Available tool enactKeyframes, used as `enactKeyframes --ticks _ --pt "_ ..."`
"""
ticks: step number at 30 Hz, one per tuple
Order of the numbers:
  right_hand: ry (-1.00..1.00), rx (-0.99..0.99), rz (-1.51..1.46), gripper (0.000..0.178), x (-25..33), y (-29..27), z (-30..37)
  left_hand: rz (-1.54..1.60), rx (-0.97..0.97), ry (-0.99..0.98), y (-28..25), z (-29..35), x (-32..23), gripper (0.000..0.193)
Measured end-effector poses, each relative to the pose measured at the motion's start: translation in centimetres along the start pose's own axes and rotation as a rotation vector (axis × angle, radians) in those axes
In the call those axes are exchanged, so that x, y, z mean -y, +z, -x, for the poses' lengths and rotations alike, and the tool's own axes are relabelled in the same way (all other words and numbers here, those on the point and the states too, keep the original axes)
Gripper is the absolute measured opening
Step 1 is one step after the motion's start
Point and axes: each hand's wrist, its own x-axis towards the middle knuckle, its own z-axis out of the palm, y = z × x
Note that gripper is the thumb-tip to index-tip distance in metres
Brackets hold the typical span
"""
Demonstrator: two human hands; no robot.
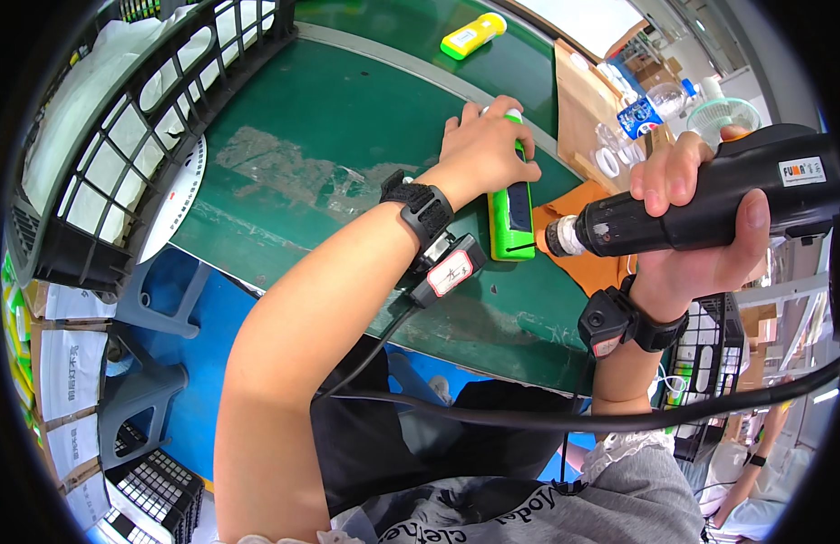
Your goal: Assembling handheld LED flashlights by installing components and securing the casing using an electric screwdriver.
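My left hand [486, 150] is closed round the upper part of a bright green handheld device with a dark panel [512, 222], holding it against the green tabletop [302, 118]. Part of the device is hidden under my fingers. In my right hand [677, 174] is a black power screwdriver [628, 222], held sideways with fingers over the top and thumb on the near side. Its thin dark bit points left and reaches the lower end of the device. Whether the tip sits in a screw hole, I cannot tell.
A yellow-and-green device [474, 36] lies beyond the metal strip. At left stands a black crate [157, 100] with white lining. A brown sheet [578, 222] lies under the screwdriver's nose. A plastic bottle [651, 111] is at far right. A black cable [565, 419] crosses before my body.
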Motion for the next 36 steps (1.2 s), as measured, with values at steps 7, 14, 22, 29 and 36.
enactKeyframes --ticks 7,14,22,29,36 --pt "-0.008 -0.021 0.03 0.047 -0.1 0.3 0.1 0.012 0.009 -0.007 0.0 -0.3 -0.3 0.015" --pt "0.054 0.022 0.059 0.052 0.1 0.3 0.0 0.041 -0.192 0.054 1.0 -0.2 0.7 0.064" --pt "-0.43 0.009 0.026 0.075 10.2 -4.5 2.8 0.19 -0.12 -0.114 0.5 0.4 -0.1 0.098" --pt "-0.462 -0.038 0.063 0.077 10.0 -7.2 2.7 0.716 -0.331 -0.236 1.5 -0.1 0.1 0.07" --pt "-0.326 -0.055 -0.087 0.081 6.3 -5.5 1.3 1.253 -0.196 -0.315 -2.0 0.0 -1.6 0.045"
